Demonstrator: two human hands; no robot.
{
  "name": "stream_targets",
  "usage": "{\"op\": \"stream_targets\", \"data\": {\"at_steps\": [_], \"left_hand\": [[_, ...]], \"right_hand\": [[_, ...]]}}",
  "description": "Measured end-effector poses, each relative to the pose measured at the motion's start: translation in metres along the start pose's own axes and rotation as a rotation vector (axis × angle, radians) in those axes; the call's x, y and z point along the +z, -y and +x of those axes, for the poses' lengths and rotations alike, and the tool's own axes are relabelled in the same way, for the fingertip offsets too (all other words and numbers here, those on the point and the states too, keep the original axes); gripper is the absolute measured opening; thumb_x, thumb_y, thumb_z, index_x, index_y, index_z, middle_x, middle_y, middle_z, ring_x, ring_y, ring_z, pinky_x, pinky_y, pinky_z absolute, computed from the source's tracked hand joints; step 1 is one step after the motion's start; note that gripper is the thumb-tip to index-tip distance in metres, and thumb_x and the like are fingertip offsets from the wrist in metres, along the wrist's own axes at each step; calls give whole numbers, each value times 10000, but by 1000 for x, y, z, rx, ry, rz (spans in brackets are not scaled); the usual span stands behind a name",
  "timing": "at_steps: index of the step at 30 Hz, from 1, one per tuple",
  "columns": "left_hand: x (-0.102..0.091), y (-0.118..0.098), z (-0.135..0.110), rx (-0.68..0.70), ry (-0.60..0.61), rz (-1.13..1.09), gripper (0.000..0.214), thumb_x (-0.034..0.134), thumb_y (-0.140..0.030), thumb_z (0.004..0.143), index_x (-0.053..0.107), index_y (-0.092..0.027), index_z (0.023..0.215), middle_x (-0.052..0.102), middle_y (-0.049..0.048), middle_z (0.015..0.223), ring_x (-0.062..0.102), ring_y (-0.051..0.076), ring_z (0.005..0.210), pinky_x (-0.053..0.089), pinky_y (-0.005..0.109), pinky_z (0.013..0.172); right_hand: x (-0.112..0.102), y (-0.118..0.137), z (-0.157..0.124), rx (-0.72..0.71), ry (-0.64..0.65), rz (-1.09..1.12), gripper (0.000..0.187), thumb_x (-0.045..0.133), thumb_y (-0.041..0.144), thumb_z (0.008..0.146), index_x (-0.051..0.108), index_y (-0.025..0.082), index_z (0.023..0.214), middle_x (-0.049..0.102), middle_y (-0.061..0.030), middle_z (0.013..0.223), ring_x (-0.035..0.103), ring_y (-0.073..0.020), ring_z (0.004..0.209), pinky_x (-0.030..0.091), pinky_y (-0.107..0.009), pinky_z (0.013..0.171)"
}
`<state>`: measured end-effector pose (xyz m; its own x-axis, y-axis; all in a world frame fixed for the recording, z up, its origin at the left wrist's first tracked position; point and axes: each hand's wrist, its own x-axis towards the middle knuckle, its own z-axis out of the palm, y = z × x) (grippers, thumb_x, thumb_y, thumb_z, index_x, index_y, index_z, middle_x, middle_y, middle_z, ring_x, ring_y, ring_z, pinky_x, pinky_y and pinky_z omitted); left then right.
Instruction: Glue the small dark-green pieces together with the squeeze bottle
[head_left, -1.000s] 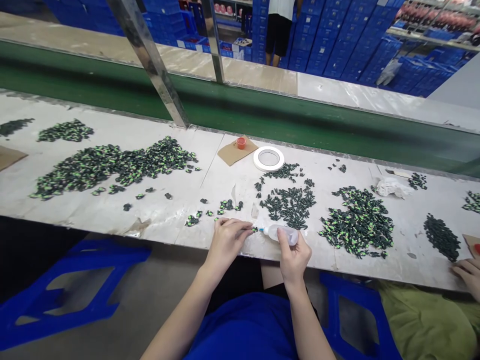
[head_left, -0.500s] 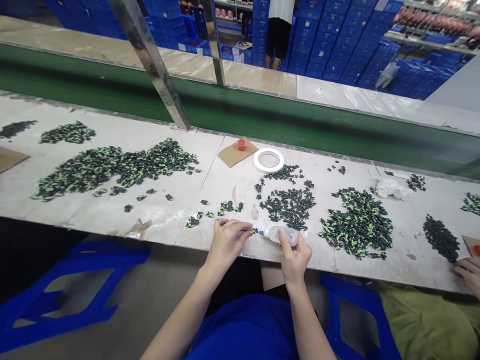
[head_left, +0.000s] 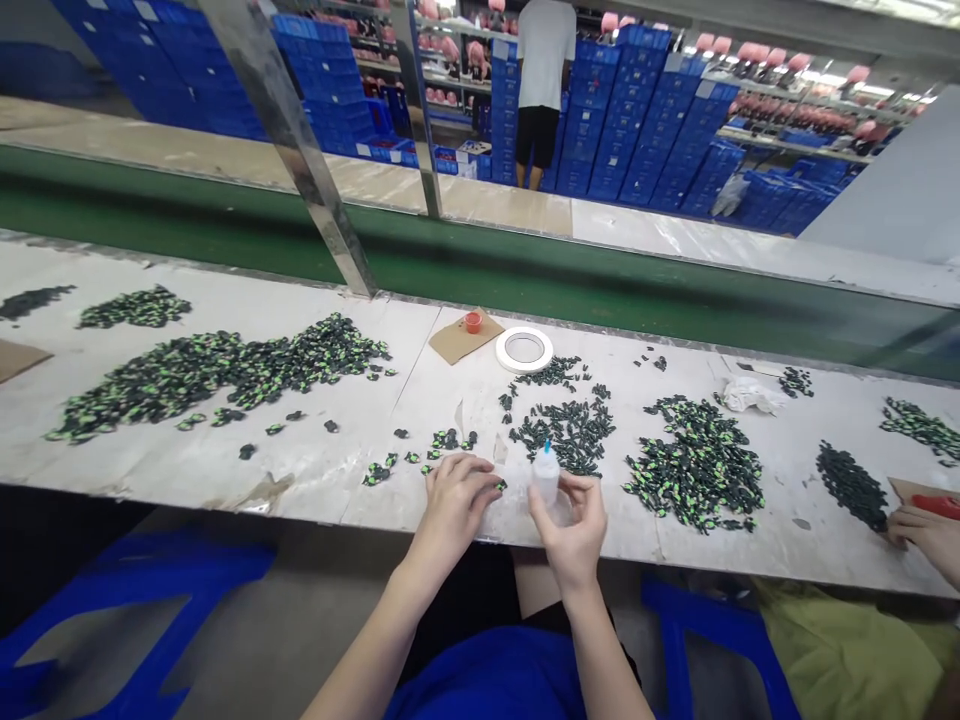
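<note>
My right hand (head_left: 576, 520) holds a translucent squeeze bottle (head_left: 546, 478) upright, its blue tip pointing up. Pinched in the fingertips of my left hand (head_left: 454, 500) is a small black-and-green part (head_left: 500, 485), mostly hidden by the fingers. The bottle tip is apart from it. Beyond my left hand lies a loose cluster of black-and-green parts (head_left: 448, 440). Just past the bottle spreads a pile of small dark pieces (head_left: 570, 430). A larger pile of black-and-green pieces (head_left: 694, 465) is to the right of my right hand.
A roll of white tape (head_left: 524, 336) and cardboard (head_left: 447, 344) with a small red cup (head_left: 472, 322) lie farther back. Another long pile (head_left: 172, 375) covers the left side. A metal post (head_left: 315, 180) rises behind. At far right, a co-worker's hand (head_left: 926, 535) is beside dark pieces.
The squeeze bottle has swung from lying sideways, tip at the small part, to upright and away from it. My left hand keeps the part. The head view has tilted up.
</note>
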<state>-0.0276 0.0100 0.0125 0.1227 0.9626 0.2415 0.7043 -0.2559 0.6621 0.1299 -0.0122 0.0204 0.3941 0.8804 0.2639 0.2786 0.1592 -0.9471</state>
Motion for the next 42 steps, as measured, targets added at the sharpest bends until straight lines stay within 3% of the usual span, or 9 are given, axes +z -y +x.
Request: {"op": "stream_targets", "data": {"at_steps": [4,8,13,16,19,30,35,39,42], "left_hand": [[-2,8,-5,2,-80,25,130,615,-205,823,728,-268,829,742,56,942,563,321,1043,417,476,843],[-14,16,-9,-34,-194,50,171,549,-265,857,719,-254,836,734,78,864,593,331,995,438,492,818],[-25,14,-15,-110,-235,-32,221,542,-380,857,724,-256,847,703,75,903,628,288,944,474,457,850],[-26,8,-20,-162,-237,-132,238,559,-421,846,726,-253,865,689,74,945,632,273,944,488,443,868],[-26,0,-24,-171,-247,-212,223,585,-421,836,728,-253,866,688,66,932,642,254,922,515,410,845],[-28,-23,-32,-110,-144,-342,128,612,-312,842,717,-246,872,704,51,909,676,217,882,570,328,772],[-24,-35,-33,-109,-119,-418,130,616,-311,834,724,-241,849,719,45,861,682,204,830,576,311,745],[-17,-46,-32,-121,-75,-487,118,635,-295,815,733,-232,835,727,47,843,689,200,816,579,290,715],[-11,-54,-30,-122,-44,-524,114,641,-272,811,739,-231,853,734,51,848,693,204,830,581,306,753]], "right_hand": [[15,-2,2,-14,131,-26,370,744,326,699,523,206,971,734,-93,954,713,-233,895,584,-374,797],[19,-9,0,-24,182,-49,348,726,374,729,510,210,947,721,-93,977,708,-221,889,593,-370,792],[-13,-7,4,-212,133,-278,485,756,486,704,574,195,1046,667,-122,1102,624,-261,1024,550,-413,828],[-45,-8,14,-287,-15,-526,290,621,459,845,679,218,995,666,-104,981,562,-270,969,501,-447,830],[-65,-16,24,-292,-4,-687,263,559,430,890,739,240,915,666,-109,922,503,-281,897,469,-455,792],[-58,-33,44,-321,93,-855,441,341,435,975,655,202,772,632,-121,770,500,-271,753,435,-404,683],[-62,-35,46,-349,89,-821,505,240,457,988,600,211,732,607,-120,741,541,-262,720,454,-405,675],[-69,-19,41,-185,128,-625,408,362,482,955,641,186,928,664,-102,794,617,-248,748,498,-376,678],[-69,-2,33,-55,266,-358,334,458,422,922,679,204,1046,709,-76,855,666,-211,763,533,-336,698]]}}
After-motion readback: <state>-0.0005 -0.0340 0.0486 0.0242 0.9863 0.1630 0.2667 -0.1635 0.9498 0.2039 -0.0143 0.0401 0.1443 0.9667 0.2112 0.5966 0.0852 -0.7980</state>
